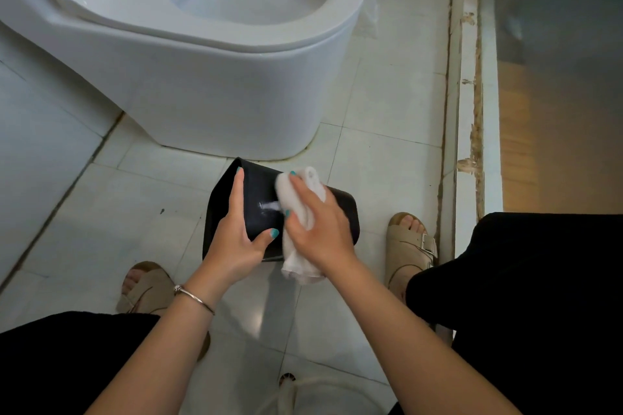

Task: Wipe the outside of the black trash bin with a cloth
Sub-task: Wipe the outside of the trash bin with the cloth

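Observation:
A small black trash bin [259, 192] lies tipped on its side on the tiled floor, just in front of the toilet. My left hand [236, 239] grips its left edge, fingers along the side and thumb on the upturned face. My right hand [320, 226] holds a folded white cloth [303, 199] and presses it against the bin's upturned side, with the cloth's loose end hanging below the hand. A wet streak shines on the black surface beside the cloth.
A white toilet [215, 54] with its seat down stands directly behind the bin. A raised white threshold [468, 84] with crumbling sealant runs along the right. My sandalled feet [409, 246] rest on the floor at either side, and a floor drain [288, 379] sits near the bottom.

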Motion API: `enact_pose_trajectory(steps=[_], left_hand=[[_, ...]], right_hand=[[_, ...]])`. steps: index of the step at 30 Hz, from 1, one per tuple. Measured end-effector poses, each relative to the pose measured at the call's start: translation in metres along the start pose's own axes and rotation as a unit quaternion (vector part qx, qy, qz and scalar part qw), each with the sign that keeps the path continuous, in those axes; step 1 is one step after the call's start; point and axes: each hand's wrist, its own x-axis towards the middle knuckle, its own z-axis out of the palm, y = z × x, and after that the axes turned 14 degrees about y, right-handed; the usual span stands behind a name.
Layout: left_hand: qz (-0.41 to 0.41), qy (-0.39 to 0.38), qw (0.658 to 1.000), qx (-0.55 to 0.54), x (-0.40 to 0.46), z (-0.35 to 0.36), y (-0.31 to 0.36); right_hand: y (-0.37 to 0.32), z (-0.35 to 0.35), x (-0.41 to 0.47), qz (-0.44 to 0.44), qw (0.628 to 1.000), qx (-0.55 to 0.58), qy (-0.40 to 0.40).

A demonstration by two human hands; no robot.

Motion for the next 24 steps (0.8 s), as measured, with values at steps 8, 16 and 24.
enact_pose_trajectory(steps=[8,16,24], left_hand=[[0.003,0.010,1.000,0.001,-0.003,-0.004,0.002],[-0.016,0.021,1.000,-0.002,-0.003,-0.007,0.000],[-0.020,0.019,1.000,-0.007,-0.003,-0.009,-0.002]], right_hand=[[0.035,-0.010,0.003,0.080,0.996,-0.038,0.019],[0.007,-0.002,-0.006,-0.053,0.998,-0.013,-0.038],[0.013,-0.006,-0.009,0.001,0.999,-0.047,-0.026]])
